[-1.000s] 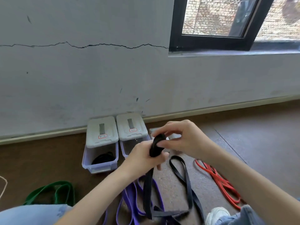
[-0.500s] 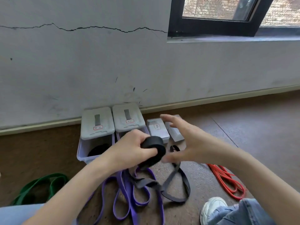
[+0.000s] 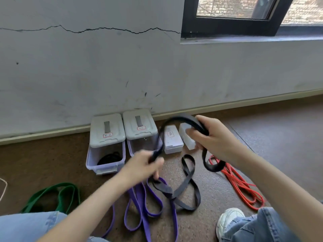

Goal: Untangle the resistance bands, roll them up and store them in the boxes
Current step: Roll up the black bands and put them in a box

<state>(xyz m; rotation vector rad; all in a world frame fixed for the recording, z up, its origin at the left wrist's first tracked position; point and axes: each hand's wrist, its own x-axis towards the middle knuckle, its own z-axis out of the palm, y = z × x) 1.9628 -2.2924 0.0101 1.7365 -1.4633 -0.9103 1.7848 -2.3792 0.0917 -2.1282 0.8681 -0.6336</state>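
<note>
A thin white cord shows at the far left edge of the brown floor. Next to it a green band lies in loose loops near a knee in blue jeans. Against the wall stand two clear boxes with grey lids tilted up; the left box holds a coiled black band, while the right box beside it looks bare inside, as far as can be told. The left hand, blurred, has its fingers curled round one end of a black band. Below it a purple band sprawls in long loops on the floor, and the black band's loose part lies twisted across it. From the left hand the black band arcs up and over to the right hand, which grips it with fingers closed round it; a short loop hangs below that hand. Behind the arc, two small white lidded boxes sit on the floor near the wall, the right one partly hidden by the right hand. Farther right an orange-red band lies bunched on the floor. A white shoe and the other jeans leg show at the lower right. A dark-framed window is set in the wall above.
</note>
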